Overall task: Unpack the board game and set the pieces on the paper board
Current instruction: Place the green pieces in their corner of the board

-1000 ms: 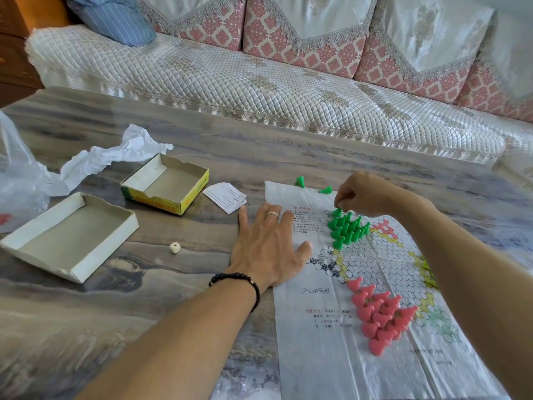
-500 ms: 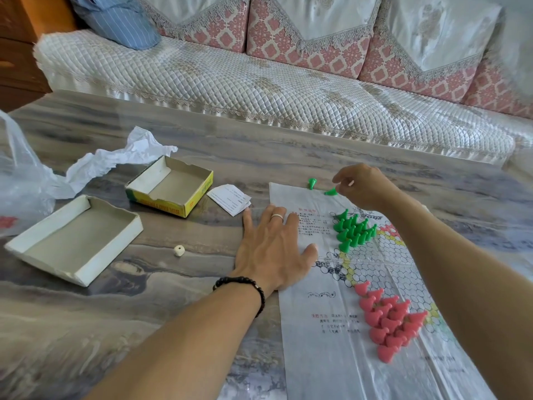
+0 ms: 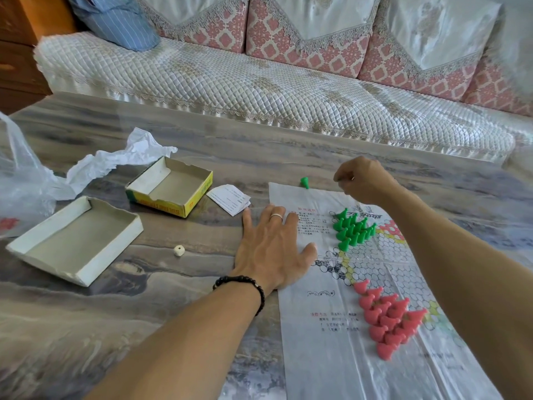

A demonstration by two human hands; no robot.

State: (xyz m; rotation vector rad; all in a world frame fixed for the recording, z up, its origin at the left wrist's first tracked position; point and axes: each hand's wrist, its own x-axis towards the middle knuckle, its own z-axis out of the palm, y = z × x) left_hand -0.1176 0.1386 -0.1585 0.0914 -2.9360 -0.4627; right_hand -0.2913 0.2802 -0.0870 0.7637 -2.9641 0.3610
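Observation:
The paper board (image 3: 326, 350) lies flat on the marble table. A cluster of green pieces (image 3: 353, 228) stands on its upper part and a cluster of red pieces (image 3: 386, 316) lower down. One loose green piece (image 3: 304, 181) stands at the board's far edge. My left hand (image 3: 271, 249) presses flat on the board's left edge, fingers spread. Just beyond the far edge, my right hand (image 3: 363, 180) is raised with curled fingers, pinching a green piece that is almost hidden.
An open yellow box tray (image 3: 170, 186) and a white box lid (image 3: 75, 241) sit to the left, with a die (image 3: 179, 250) between them and my hand. A folded leaflet (image 3: 229, 199), crumpled wrapping (image 3: 124, 160) and a plastic bag (image 3: 17, 180) lie nearby. A sofa runs behind the table.
My right hand left the green cluster, reached the far edge and lifted one of the two loose green pieces. My left hand stayed flat on the board.

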